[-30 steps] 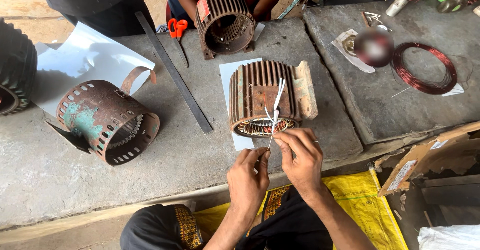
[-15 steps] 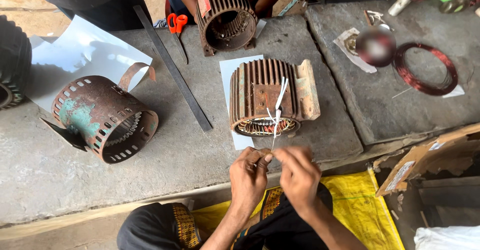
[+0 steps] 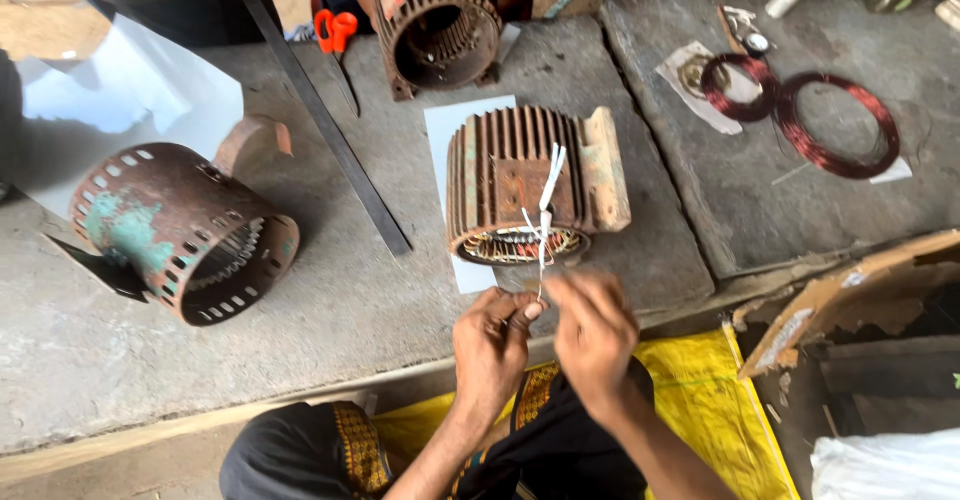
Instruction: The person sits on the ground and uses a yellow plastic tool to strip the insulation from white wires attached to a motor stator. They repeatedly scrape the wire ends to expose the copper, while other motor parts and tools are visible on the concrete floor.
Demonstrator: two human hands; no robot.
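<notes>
Pinching white tie strip (image 3: pixel 545 222) with left hand (image 3: pixel 492 345) and right hand (image 3: pixel 592 332), lacing stator (image 3: pixel 530 185) windings; likely pulling taut next.

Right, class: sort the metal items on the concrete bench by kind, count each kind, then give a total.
Finned motor housings: 2, and
Rusty perforated drum covers: 1
Copper wire coils: 2, and
Orange-handled scissors: 1
Flat metal bars: 1
Total: 7
</notes>
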